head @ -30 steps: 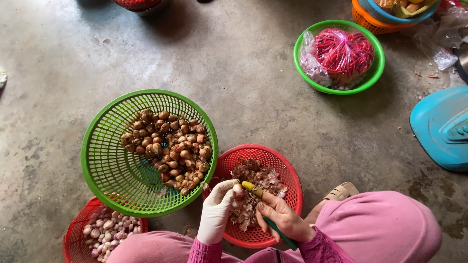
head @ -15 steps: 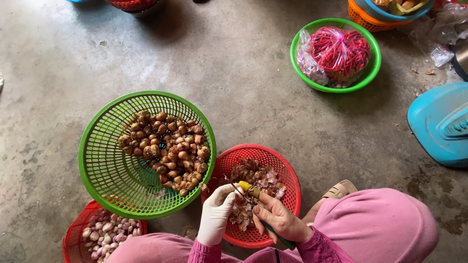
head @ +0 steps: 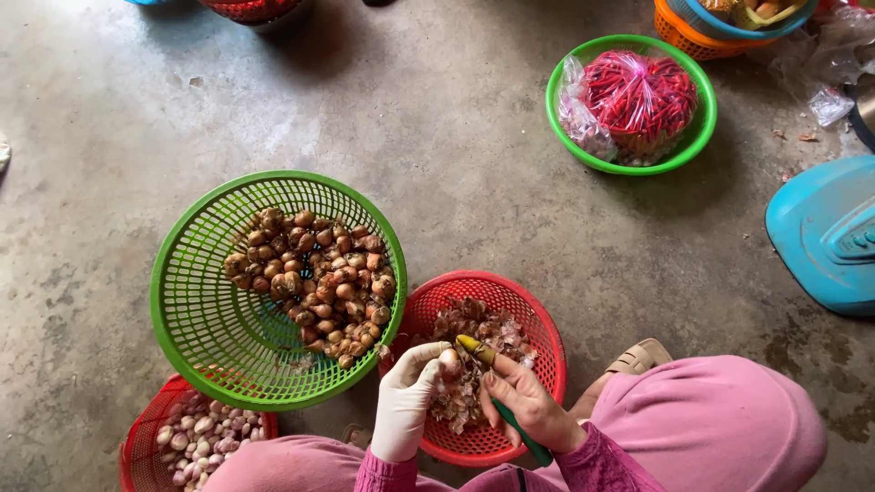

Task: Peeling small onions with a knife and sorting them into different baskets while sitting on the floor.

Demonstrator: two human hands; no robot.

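My left hand point(head: 407, 397), in a white glove, pinches a small shallot point(head: 448, 363) over the red basket point(head: 538, 333) of papery peels. My right hand point(head: 524, 403), bare, grips a small knife point(head: 476, 349) with a green and yellow handle, its tip against the shallot. To the left, a big green basket point(head: 196, 310) is tilted and holds several unpeeled brown shallots point(head: 314, 278). Below it, a second red basket point(head: 137, 446) holds pale peeled shallots point(head: 196, 435). My pink sleeves and trousers fill the bottom edge.
A green bowl point(head: 697, 128) with a bag of red chillies point(head: 638, 91) sits at upper right, with orange and blue baskets point(head: 693, 23) behind it. A blue plastic object point(head: 825, 232) lies at the right edge. My sandalled foot point(head: 638, 357) rests on the concrete floor.
Both hands have stayed over the red peel basket, with small shifts of the knife against the shallot. The view has drifted slightly.
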